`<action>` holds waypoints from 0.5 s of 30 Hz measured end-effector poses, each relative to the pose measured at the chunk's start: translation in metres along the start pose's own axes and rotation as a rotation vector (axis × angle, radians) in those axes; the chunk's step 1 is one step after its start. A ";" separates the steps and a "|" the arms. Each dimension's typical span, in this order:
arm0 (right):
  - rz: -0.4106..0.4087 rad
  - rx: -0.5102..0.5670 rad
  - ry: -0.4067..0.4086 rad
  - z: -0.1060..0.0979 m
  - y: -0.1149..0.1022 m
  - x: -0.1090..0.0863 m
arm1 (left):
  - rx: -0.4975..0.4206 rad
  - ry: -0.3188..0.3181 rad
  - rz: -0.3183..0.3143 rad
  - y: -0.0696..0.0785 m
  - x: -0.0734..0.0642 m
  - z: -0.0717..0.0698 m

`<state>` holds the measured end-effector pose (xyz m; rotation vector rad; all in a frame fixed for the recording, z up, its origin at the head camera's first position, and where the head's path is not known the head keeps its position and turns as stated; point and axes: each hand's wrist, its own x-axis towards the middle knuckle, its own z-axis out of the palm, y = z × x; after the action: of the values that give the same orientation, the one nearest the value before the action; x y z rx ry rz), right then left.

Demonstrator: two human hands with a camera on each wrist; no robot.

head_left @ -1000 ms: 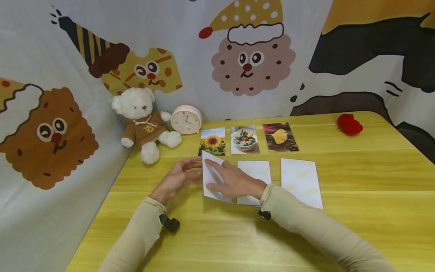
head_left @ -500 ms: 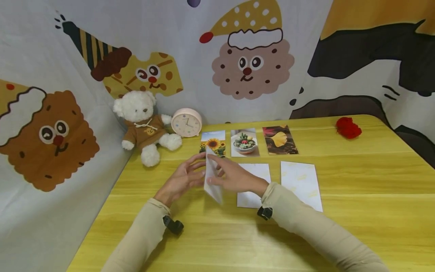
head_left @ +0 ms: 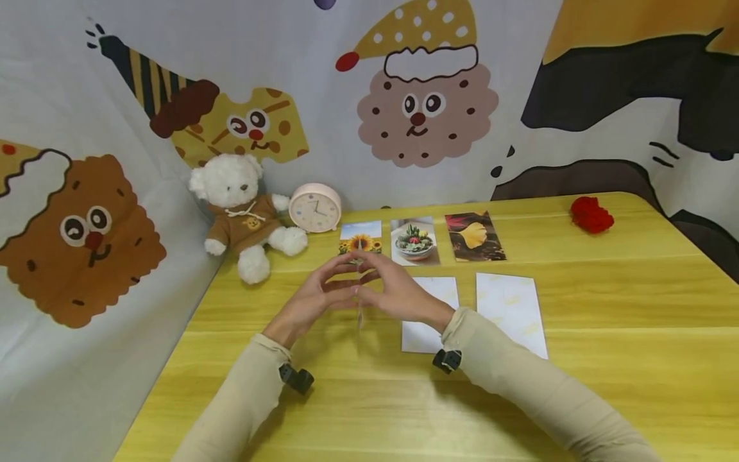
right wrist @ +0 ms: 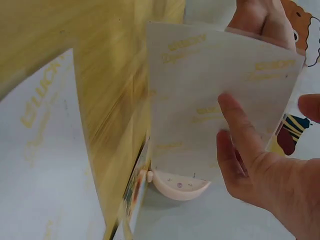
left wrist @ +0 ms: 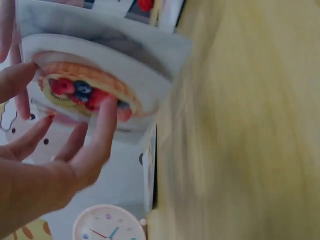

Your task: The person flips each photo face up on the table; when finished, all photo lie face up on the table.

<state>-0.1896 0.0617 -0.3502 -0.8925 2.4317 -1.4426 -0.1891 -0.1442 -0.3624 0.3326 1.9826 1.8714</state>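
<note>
A photo card (head_left: 360, 319) stands edge-on above the table, between my two hands. My left hand (head_left: 312, 295) holds it from the left, with a finger against its picture of a fruit-topped pastry on a white plate, the printed side (left wrist: 150, 60) in the left wrist view. From the right, my right hand (head_left: 401, 292) grips the same card, a fingertip on its white back (right wrist: 195, 75) with faint yellow lettering. Two more cards lie white side up to the right, a nearer one (head_left: 424, 333) partly behind my right hand and a farther one (head_left: 510, 314).
Behind them lie a sunflower photo (head_left: 360, 234), a cactus-bowl photo (head_left: 414, 240) and a ginkgo-leaf photo (head_left: 475, 235) in a row. A white teddy bear (head_left: 245, 221) and a pink clock (head_left: 315, 207) sit at the back left. Something red and fluffy (head_left: 591, 215) lies back right.
The card has turned from showing its white back to edge-on in the head view. Both hands have drawn closer together around it, while the other cards stay put.
</note>
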 end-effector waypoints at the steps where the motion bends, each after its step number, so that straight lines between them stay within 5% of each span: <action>1: -0.007 -0.009 -0.003 0.000 -0.001 0.000 | 0.027 0.014 0.004 0.001 0.000 0.001; 9: 0.048 -0.059 0.004 -0.003 0.001 0.000 | 0.258 0.127 -0.020 -0.002 0.000 0.002; 15: 0.167 0.092 0.060 -0.009 0.006 0.000 | 0.460 0.263 -0.064 -0.004 -0.001 -0.006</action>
<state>-0.1959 0.0707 -0.3509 -0.6192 2.3940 -1.5259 -0.1905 -0.1506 -0.3660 0.1488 2.5668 1.4641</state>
